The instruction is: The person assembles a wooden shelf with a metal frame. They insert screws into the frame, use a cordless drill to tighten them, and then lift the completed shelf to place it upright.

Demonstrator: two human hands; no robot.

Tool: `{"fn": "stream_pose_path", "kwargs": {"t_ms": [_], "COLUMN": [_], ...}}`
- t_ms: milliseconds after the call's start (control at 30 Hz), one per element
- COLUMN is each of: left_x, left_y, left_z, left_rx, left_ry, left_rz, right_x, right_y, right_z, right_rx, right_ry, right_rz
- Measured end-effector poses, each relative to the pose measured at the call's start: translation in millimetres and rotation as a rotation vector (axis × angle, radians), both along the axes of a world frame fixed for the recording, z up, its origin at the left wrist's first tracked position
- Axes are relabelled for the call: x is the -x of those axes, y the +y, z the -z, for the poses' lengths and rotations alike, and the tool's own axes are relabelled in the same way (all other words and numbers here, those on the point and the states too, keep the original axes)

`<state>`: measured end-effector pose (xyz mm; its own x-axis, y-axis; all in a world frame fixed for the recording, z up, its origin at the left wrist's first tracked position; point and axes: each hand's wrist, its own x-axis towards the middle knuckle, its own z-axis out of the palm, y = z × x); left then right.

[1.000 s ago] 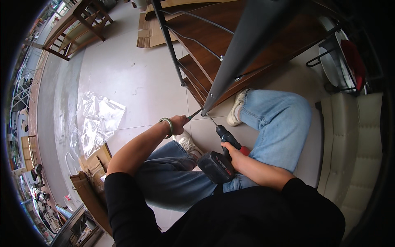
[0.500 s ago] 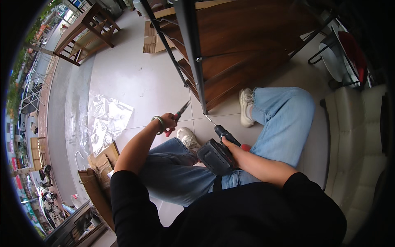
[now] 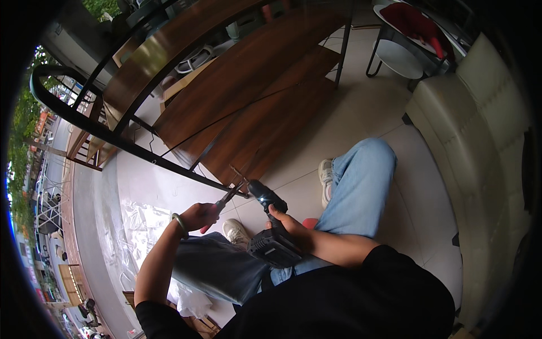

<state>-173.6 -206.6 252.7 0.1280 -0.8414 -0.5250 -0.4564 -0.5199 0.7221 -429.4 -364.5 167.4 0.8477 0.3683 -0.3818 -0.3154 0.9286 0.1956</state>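
Fingers of the left hand point(image 3: 199, 216) are gripping the red-handled, dark-nosed metal pliers point(image 3: 227, 199), folded snugly round the handles, and that slim tool is slanting from lower left to upper right, its nose aiming at the drill! Over on the other side, the right hand point(image 3: 291, 227) is holding the black cordless power drill point(image 3: 268, 196) by its grip, fingers curled round, thumb uppermost. And look at the line of it: the long axis is running from lower right to upper left, the thin metal bit point(image 3: 239, 172) pointing forward and leftward, a small white light point(image 3: 261, 199) glowing on the body, the chunky black battery point(image 3: 275, 248) sitting above the lap. Pliers and drill nose are crowding very close in view; whether they're touching, I can't tell. Just beyond, the brown wooden shelf unit point(image 3: 243, 104) is looming, its black tubular metal frame point(image 3: 164, 164) ending beside the pliers.
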Motion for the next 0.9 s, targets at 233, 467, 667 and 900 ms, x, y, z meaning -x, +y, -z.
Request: {"fn": "stream_pose_path", "kwargs": {"t_ms": [233, 467, 667, 900], "left_x": [28, 21, -6, -18], "left_y": [-120, -222, -273, -315], "left_z": [-29, -11, 22, 35], "left_rx": [-0.139, -0.121, -0.035, 0.15], "left_ry": [0.232, 0.586, 0.319, -0.099], "left_rz": [-0.309, -0.469, -0.494, -0.11], "right_x": [14, 41, 57, 15], "right_y": [-62, -135, -216, -214], "right_z": [-38, -105, -139, -88], "right_rx": [0.577, 0.803, 1.108, 1.194], "right_ry": [-0.168, -0.15, -0.061, 0.356], "right_rz": [0.435, 0.832, 0.977, 0.985]}}
